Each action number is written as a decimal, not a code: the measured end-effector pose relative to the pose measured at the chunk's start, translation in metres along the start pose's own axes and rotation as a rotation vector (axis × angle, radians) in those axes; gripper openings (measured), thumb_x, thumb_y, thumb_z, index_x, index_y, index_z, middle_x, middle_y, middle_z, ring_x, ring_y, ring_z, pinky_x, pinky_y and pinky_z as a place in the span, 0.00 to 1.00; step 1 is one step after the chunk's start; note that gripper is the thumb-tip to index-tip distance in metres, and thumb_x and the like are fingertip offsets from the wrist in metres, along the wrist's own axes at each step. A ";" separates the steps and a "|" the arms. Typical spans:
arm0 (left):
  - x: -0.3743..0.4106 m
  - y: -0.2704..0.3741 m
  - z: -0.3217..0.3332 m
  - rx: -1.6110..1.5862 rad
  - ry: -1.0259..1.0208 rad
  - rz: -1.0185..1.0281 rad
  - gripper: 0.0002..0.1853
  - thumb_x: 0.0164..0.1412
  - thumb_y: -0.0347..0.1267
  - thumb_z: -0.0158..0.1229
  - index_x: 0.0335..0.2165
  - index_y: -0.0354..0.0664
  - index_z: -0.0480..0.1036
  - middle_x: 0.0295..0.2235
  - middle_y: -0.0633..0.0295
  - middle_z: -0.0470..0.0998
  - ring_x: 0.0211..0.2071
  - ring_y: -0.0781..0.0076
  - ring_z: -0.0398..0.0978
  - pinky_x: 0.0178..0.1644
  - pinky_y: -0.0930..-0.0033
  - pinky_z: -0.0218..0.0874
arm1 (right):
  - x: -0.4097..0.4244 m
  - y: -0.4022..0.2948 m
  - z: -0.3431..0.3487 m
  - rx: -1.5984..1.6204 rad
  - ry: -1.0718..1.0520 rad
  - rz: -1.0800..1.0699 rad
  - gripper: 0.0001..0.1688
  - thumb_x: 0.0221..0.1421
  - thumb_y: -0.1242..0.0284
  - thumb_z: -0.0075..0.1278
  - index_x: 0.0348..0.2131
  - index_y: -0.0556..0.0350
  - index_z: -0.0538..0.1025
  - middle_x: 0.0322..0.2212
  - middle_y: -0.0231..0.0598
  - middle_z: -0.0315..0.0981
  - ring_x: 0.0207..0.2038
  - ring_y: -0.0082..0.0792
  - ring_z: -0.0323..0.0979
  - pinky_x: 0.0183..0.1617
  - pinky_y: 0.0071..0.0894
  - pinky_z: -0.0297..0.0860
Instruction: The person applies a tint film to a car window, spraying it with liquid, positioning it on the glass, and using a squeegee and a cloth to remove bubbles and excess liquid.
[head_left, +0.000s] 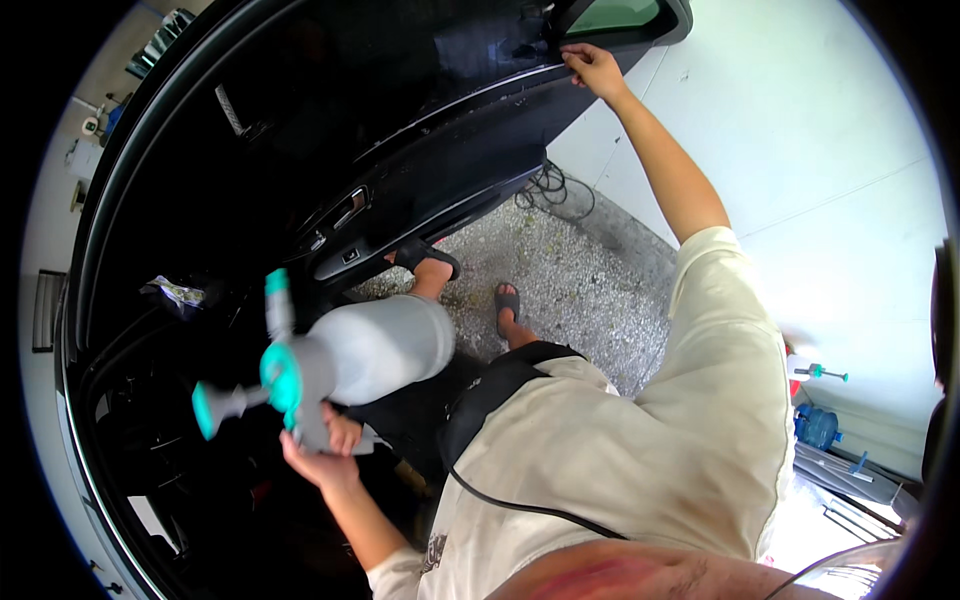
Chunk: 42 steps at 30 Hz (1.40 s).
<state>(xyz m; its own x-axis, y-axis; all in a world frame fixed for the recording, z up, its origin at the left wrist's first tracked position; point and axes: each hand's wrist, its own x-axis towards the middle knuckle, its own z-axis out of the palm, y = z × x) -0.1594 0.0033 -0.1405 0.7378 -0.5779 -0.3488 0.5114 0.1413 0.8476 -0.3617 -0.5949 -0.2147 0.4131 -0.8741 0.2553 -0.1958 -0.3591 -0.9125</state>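
Note:
My left hand (330, 450) grips the grey handle of a pump pressure sprayer (390, 349) with a translucent white tank and teal nozzle and plunger knob. The sprayer lies tilted across the open car doorway, slightly blurred. At the upper right, my right hand (596, 69) is at the front end of the window sill of a black car door (450, 142), close to the side mirror (667, 19). Its thumb and index finger come together there; whether they pinch anything is too small to tell. The door stands open, its inner handle (351, 208) visible.
Below the door lies a pebbled floor (592, 300), with a coiled black hose (553, 187) by the white wall (787, 135). A crumpled wrapper (178, 292) lies inside the dark car. A blue water jug (817, 426) and another sprayer (821, 371) are at right.

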 end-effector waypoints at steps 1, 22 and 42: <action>0.016 -0.016 0.026 0.092 0.042 -0.038 0.35 0.55 0.58 0.29 0.24 0.35 0.64 0.07 0.70 0.51 0.07 0.77 0.46 0.14 0.74 0.41 | 0.003 0.001 -0.003 0.015 0.014 -0.011 0.16 0.53 0.69 0.50 0.41 0.57 0.73 0.26 0.31 0.72 0.18 0.16 0.66 0.22 0.14 0.64; 0.072 -0.218 -0.011 0.447 -0.211 -0.283 0.20 0.57 0.40 0.41 0.23 0.32 0.67 0.11 0.63 0.64 0.10 0.78 0.59 0.14 0.76 0.48 | -0.010 0.001 0.015 0.187 0.033 0.018 0.15 0.48 0.71 0.54 0.37 0.58 0.74 0.25 0.30 0.73 0.18 0.16 0.67 0.21 0.14 0.64; 0.161 -0.238 0.009 -0.099 -0.339 0.269 0.24 0.51 0.46 0.42 0.25 0.30 0.64 0.10 0.63 0.60 0.11 0.77 0.56 0.15 0.76 0.47 | -0.044 -0.086 -0.063 0.528 -0.335 0.266 0.08 0.53 0.69 0.48 0.32 0.54 0.70 0.21 0.25 0.64 0.23 0.19 0.63 0.29 0.22 0.65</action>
<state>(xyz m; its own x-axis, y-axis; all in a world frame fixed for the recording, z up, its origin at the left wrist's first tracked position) -0.1663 -0.1309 -0.3953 0.6726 -0.7387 0.0441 0.3726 0.3895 0.8423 -0.4194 -0.5468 -0.1276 0.6810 -0.7315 -0.0341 0.0969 0.1362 -0.9859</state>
